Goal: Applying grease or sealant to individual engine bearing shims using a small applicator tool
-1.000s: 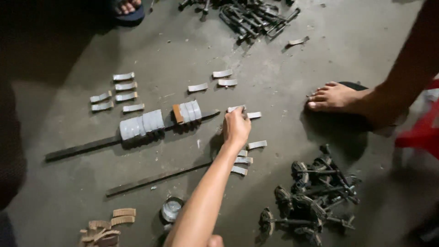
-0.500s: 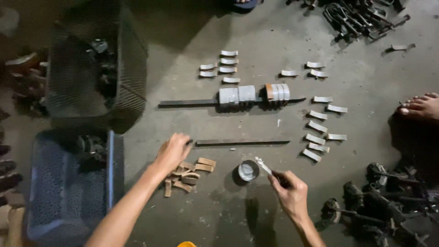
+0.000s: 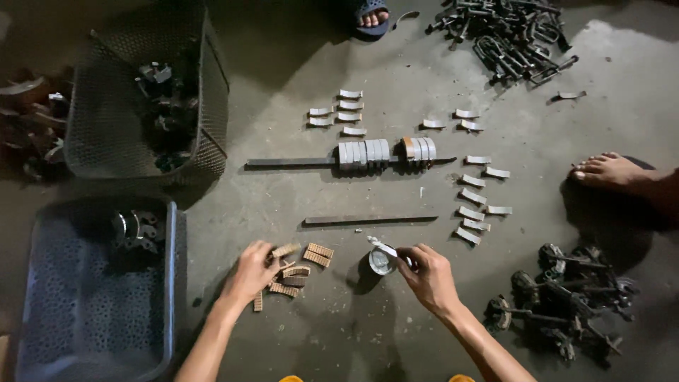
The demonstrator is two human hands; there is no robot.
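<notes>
My left hand (image 3: 252,274) rests on a small heap of tan, ribbed curved pads (image 3: 297,267) lying on the concrete floor, fingers spread over them. My right hand (image 3: 428,276) pinches a thin white stick (image 3: 383,247) whose tip dips toward a small round tin (image 3: 380,261) right beside the hand. Ahead of both hands lies a bare flat metal bar (image 3: 370,220). Farther off, a second bar (image 3: 290,163) carries a row of grey curved pieces (image 3: 363,152) stacked on it.
Loose grey curved pieces (image 3: 475,197) lie scattered right and beyond the bars. A wire basket (image 3: 212,106) and a blue perforated crate (image 3: 92,311) stand at the left. Dark metal parts (image 3: 566,301) pile at the right and the far right (image 3: 513,35). Other people's feet (image 3: 608,171) are nearby.
My left hand has come down from the bar's end onto the tan pads. My right hand has brought the white stick closer to the tin.
</notes>
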